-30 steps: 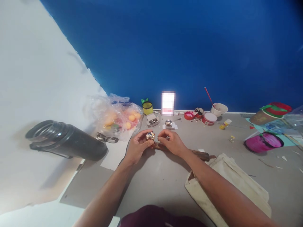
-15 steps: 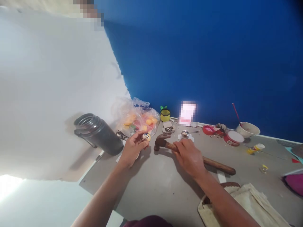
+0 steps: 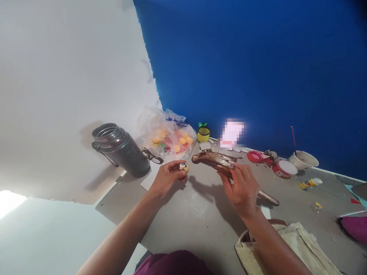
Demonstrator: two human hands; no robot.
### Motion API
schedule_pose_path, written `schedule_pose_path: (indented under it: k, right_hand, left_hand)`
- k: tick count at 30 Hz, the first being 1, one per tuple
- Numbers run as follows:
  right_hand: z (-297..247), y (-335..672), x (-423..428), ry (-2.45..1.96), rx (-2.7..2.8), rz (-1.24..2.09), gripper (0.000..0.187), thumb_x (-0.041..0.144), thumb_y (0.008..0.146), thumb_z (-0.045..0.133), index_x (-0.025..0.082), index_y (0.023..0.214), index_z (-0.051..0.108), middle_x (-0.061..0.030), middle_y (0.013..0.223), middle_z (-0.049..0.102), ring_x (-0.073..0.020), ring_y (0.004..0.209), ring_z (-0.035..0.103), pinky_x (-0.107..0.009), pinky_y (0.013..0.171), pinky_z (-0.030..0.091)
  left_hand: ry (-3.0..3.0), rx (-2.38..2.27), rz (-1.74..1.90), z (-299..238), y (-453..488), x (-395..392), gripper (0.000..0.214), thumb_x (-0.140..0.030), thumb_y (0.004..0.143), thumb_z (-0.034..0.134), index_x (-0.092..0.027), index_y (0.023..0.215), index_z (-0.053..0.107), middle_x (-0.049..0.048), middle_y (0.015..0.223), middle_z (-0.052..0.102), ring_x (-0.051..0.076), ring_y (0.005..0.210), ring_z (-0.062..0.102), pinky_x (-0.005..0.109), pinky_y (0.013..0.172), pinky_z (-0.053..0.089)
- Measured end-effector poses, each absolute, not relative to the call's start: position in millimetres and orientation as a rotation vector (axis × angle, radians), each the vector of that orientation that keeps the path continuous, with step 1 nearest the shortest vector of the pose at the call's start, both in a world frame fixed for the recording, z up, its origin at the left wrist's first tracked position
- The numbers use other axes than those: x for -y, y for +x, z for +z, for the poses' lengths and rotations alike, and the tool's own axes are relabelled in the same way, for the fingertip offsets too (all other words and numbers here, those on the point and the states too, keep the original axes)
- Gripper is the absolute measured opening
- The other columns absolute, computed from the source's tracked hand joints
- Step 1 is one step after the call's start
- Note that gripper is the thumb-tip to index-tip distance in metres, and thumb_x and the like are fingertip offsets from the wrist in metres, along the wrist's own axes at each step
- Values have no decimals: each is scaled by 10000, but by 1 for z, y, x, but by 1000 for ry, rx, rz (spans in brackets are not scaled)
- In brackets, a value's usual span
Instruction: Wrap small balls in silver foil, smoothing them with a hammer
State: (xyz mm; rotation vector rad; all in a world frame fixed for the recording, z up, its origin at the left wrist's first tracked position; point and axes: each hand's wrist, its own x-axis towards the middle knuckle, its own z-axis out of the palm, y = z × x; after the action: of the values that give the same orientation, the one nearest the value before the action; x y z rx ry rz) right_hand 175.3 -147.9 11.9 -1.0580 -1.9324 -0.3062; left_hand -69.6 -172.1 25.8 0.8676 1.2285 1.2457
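Observation:
My left hand [image 3: 166,179] pinches a small pale-yellow ball [image 3: 184,167] partly covered with shiny metal studs. It is held above the grey table, left of the hammer. My right hand [image 3: 243,188] is closed round a claw hammer [image 3: 213,157] with a rusty head and a wooden handle. The hammer's claw side is turned up toward me, its striking face points left, and its handle end emerges below my wrist on the right. Behind the hammer head, a small white box [image 3: 205,146] is partly covered from view.
A dark flask [image 3: 122,152] stands left, beside glasses [image 3: 153,156] and a plastic bag of colourful items [image 3: 174,139]. Along the blue wall are a yellow cup [image 3: 203,134], red tubs [image 3: 283,169], a white bowl [image 3: 305,159] and a glue stick [image 3: 310,183]. A cloth bag [image 3: 289,248] lies front right.
The hammer has been raised and rolled in my right hand, so its claw side now shows and hides the silver ball behind. My left hand with the studded ball has shifted slightly right.

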Motion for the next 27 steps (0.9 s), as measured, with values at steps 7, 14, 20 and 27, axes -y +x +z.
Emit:
schedule_pose_path:
  k: [7,14,20,27]
  right_hand:
    - [14,174,150,-1097,2036,-243,154,251,999,579,213,1125,658,-103,965,694,-244,920,610,-354,809,468]
    - [19,171,154,-1057,2051,-226,138,244,995,588,201,1109,652,-101,960,688,-242,903,599,-339,783,475]
    - [25,175,155,-1090,1982,-255,132,264,995,595,211,1094,666,-99,936,681,-241,897,590,-347,799,472]
    - [24,172,158,-1131,2074,-189,168,270,1008,563,221,1117,682,-103,978,703,-248,922,608,-351,802,470]
  left_hand:
    - [921,-1297,1241,23,-68,172,470,-259,617,888,-133,1046,743,22,711,711,138,583,620,299,593,522]
    - [966,-1284,1208,25,-65,174,431,-239,620,863,-144,1027,757,1,689,691,133,591,602,306,621,526]
    - [946,-1328,1209,23,-62,175,411,-225,610,857,-146,997,746,3,699,696,134,592,607,294,619,505]
    - [1011,-1364,1176,23,-59,176,392,-207,652,833,-152,1032,752,-5,674,679,125,582,587,265,598,469]
